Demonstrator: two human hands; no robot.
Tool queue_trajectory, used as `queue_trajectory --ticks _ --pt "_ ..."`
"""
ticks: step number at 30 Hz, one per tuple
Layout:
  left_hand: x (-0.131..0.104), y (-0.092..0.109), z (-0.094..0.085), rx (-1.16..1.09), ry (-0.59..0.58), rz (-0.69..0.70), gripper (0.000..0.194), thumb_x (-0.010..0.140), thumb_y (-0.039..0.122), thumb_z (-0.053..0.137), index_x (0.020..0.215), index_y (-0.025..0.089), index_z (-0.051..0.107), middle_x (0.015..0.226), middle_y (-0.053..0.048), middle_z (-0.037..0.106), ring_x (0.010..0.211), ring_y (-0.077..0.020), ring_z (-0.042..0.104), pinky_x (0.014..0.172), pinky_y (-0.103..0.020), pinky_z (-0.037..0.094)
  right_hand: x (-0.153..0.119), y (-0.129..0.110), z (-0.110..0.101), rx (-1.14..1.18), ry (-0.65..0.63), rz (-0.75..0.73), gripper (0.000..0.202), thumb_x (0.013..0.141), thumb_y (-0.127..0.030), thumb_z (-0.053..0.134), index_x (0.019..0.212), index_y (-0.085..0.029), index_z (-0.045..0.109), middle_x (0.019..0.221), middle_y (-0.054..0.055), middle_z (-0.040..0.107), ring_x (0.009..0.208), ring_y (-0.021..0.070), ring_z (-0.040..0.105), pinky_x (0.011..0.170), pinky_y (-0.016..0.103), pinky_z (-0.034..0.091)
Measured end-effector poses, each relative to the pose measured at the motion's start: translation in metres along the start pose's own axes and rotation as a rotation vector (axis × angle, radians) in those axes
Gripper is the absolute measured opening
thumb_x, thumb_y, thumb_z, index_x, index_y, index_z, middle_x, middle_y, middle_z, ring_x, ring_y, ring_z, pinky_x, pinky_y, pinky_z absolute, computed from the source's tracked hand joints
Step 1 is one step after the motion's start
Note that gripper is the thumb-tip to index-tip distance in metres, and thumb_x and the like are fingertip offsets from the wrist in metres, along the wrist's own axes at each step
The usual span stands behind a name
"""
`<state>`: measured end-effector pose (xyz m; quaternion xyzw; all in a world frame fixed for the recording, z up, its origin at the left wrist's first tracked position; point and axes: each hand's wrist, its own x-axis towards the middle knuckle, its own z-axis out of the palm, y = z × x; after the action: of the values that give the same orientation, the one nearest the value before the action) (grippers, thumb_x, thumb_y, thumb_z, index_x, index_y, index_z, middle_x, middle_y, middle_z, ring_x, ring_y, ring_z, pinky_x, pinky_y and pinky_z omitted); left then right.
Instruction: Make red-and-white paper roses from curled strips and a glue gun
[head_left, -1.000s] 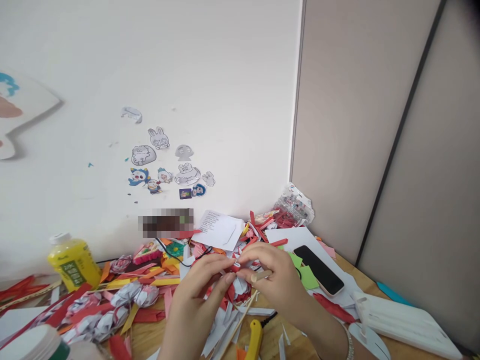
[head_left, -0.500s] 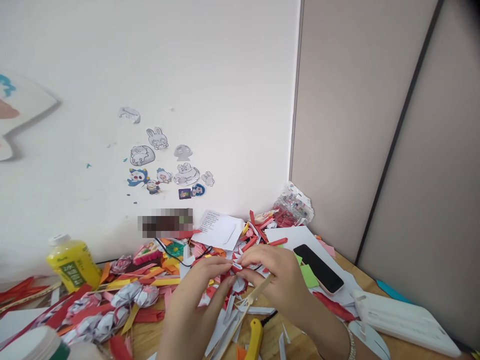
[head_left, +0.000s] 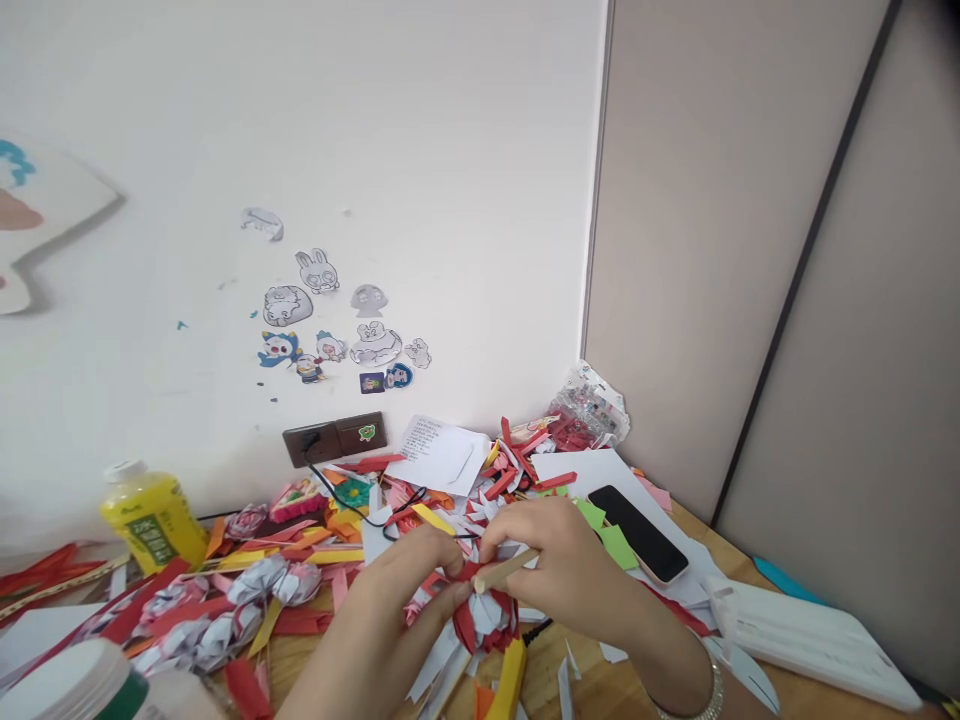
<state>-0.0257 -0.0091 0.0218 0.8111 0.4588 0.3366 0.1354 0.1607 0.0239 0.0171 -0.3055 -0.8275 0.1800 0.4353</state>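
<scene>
Both my hands meet over the desk's middle around a red and white paper flower (head_left: 484, 612). My left hand (head_left: 390, 620) pinches its red petals from the left. My right hand (head_left: 562, 570) grips the flower from the right and also holds a thin wooden stick (head_left: 504, 571) that points left across the flower. Loose red and white paper strips (head_left: 517, 470) lie all around the hands.
A yellow bottle (head_left: 154, 515) stands at the left by the wall. Finished paper flowers (head_left: 262, 585) lie left of my hands. A black phone (head_left: 637, 520) rests on white paper to the right, a white plastic case (head_left: 810, 640) further right, a yellow-handled tool (head_left: 510, 680) below.
Both hands have dropped lower and nearer with the flower. The stick, which hung down to the left, now lies nearly level across the flower.
</scene>
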Motion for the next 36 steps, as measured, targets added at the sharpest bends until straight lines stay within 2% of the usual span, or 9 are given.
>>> queue_trajectory --ticks 4,7,15,22,27,32,36 --pt "0.002 -0.001 0.003 -0.021 -0.030 -0.071 0.014 0.085 0.027 0.050 0.076 0.022 0.058 0.077 -0.001 0.066 0.073 -0.0171 0.061 0.066 -0.026 0.047 0.001 -0.001 0.000 0.054 -0.062 0.167 0.008 0.072 -0.018 0.072 0.069 -0.021 0.066 0.067 -0.005 0.064 0.067 0.0124 0.057 0.058 0.020 0.037" --pt "0.001 -0.006 0.005 -0.014 -0.012 -0.088 0.012 0.085 0.027 0.051 0.078 0.022 0.061 0.075 0.000 0.067 0.071 -0.0165 0.062 0.065 -0.025 0.047 0.001 0.000 0.001 0.107 -0.099 0.229 0.010 0.073 -0.017 0.070 0.067 -0.020 0.063 0.065 -0.006 0.059 0.066 0.0109 0.054 0.058 0.019 0.035" --pt "0.003 -0.009 0.010 -0.095 0.074 -0.055 0.013 0.083 0.023 0.054 0.073 0.023 0.063 0.077 -0.001 0.068 0.072 -0.0170 0.063 0.065 -0.026 0.052 0.005 0.004 -0.002 0.173 -0.147 0.213 0.011 0.073 -0.013 0.068 0.068 -0.020 0.062 0.063 -0.008 0.054 0.063 0.0088 0.048 0.059 0.019 0.032" --pt "0.003 -0.011 0.009 -0.205 -0.067 -0.198 0.011 0.085 0.028 0.052 0.084 0.022 0.061 0.080 -0.002 0.068 0.077 -0.0177 0.064 0.065 -0.025 0.051 0.004 0.002 -0.001 0.248 -0.145 0.213 0.013 0.073 -0.009 0.068 0.069 -0.021 0.063 0.062 -0.009 0.050 0.059 0.0072 0.043 0.053 0.019 0.028" --pt "0.000 -0.013 0.007 -0.098 0.003 -0.069 0.012 0.087 0.027 0.048 0.082 0.022 0.058 0.083 -0.002 0.066 0.077 -0.0165 0.062 0.070 -0.026 0.049 0.004 0.003 0.004 0.256 -0.107 0.191 0.015 0.074 -0.009 0.068 0.067 -0.020 0.061 0.062 -0.008 0.052 0.061 0.0081 0.047 0.054 0.018 0.030" --pt "0.000 -0.009 0.006 0.057 0.052 0.108 0.016 0.089 0.018 0.043 0.079 0.022 0.054 0.078 -0.001 0.061 0.071 -0.0137 0.059 0.063 -0.022 0.046 0.003 0.005 0.011 0.229 -0.042 0.108 0.015 0.076 -0.012 0.067 0.064 -0.019 0.061 0.063 -0.006 0.057 0.062 0.0102 0.051 0.057 0.019 0.035" --pt "-0.001 -0.007 0.009 0.063 0.089 0.107 0.018 0.090 0.017 0.038 0.078 0.023 0.049 0.076 0.000 0.058 0.066 -0.0133 0.055 0.060 -0.021 0.044 0.002 0.009 0.012 0.161 0.017 0.098 0.014 0.074 -0.010 0.065 0.064 -0.019 0.061 0.063 -0.004 0.060 0.064 0.0119 0.055 0.057 0.020 0.037"
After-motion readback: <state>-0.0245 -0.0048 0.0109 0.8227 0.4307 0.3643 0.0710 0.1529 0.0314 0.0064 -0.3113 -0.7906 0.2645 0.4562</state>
